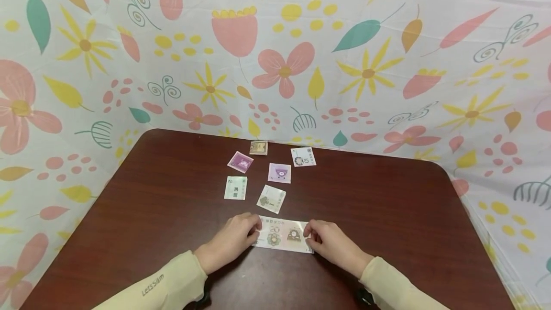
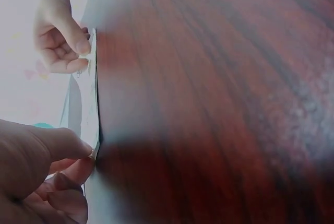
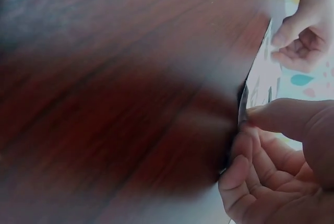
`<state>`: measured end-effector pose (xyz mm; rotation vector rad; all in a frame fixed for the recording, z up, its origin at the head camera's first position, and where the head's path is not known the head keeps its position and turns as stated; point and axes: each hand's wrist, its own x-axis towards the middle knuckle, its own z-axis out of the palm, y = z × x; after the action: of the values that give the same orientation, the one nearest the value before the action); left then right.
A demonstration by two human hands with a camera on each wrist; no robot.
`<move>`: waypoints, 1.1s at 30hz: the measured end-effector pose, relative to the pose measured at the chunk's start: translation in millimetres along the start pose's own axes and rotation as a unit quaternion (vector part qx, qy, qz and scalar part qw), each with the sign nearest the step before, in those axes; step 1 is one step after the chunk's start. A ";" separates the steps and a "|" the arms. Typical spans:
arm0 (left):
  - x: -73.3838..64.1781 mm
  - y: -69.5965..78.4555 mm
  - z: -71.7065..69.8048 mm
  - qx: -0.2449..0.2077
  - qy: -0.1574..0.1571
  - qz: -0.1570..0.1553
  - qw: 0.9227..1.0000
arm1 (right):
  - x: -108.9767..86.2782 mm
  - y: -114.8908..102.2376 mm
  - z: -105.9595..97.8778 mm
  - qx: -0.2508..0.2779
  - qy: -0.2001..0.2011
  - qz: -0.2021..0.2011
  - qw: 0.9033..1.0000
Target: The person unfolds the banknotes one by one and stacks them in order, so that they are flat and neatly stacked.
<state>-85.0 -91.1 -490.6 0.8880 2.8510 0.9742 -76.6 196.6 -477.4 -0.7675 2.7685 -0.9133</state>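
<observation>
A printed play banknote [image 1: 284, 236] lies flat and unfolded near the front of the table, its long side running left to right. My left hand [image 1: 234, 238] pinches its left end between thumb and fingers. At the right end, my right hand [image 1: 333, 243] pinches the other short edge. From the left wrist view the note [image 2: 90, 98] appears nearly edge-on, with the left thumb [image 2: 68, 144] at its near end. In the right wrist view, the right thumb [image 3: 287, 117] presses on the note's slightly raised edge [image 3: 243, 104].
Beyond the note lie several small folded notes: a grey-green one [image 1: 271, 199], a pale green one [image 1: 235, 188], a lilac one [image 1: 279, 173], a purple one [image 1: 240, 162], a brown one [image 1: 258, 148] and a white one [image 1: 303, 156]. A flowered cloth [image 1: 284, 71] hangs behind the dark table [image 1: 379, 204].
</observation>
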 end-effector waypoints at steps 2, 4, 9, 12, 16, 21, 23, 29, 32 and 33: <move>-0.1 -0.1 0.2 0.006 0.002 0.007 1.000 | -0.5 -0.3 0.0 -0.006 0.000 -0.003 1.000; -0.5 -1.2 0.3 0.015 0.006 0.010 1.000 | -0.3 -0.7 -0.4 -0.012 0.000 -0.004 1.000; -2.8 -4.3 -0.8 0.034 0.006 0.009 0.999 | 1.0 0.3 -2.3 -0.014 0.000 -0.012 1.000; -4.8 -5.3 -2.0 0.023 0.000 0.007 1.000 | 3.2 4.5 -5.1 0.006 -0.014 -0.010 1.000; -6.8 -5.6 -2.7 0.006 -0.003 0.003 1.000 | 12.8 14.8 -15.1 0.026 -0.012 0.023 0.999; -7.0 -6.0 -1.6 0.008 0.003 0.005 1.000 | 40.7 35.0 -36.0 0.013 0.029 0.103 0.994; -7.0 -6.2 -1.2 0.010 0.001 0.006 1.000 | 53.7 44.8 -43.9 0.017 0.039 0.131 0.990; -6.4 -6.2 -1.6 0.016 -0.002 0.005 1.000 | 88.6 73.5 -59.2 0.022 0.064 0.192 0.979; -5.9 -5.9 -1.9 0.015 -0.003 0.004 1.000 | 102.8 82.8 -62.3 0.019 0.075 0.205 0.976; -6.0 -5.7 -2.1 0.015 -0.003 0.004 1.000 | 107.0 85.0 -62.6 0.017 0.078 0.208 0.975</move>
<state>-83.3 -99.1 -493.2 0.9039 2.8660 0.9310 -222.2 233.8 -472.7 -0.0995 2.8673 -0.9612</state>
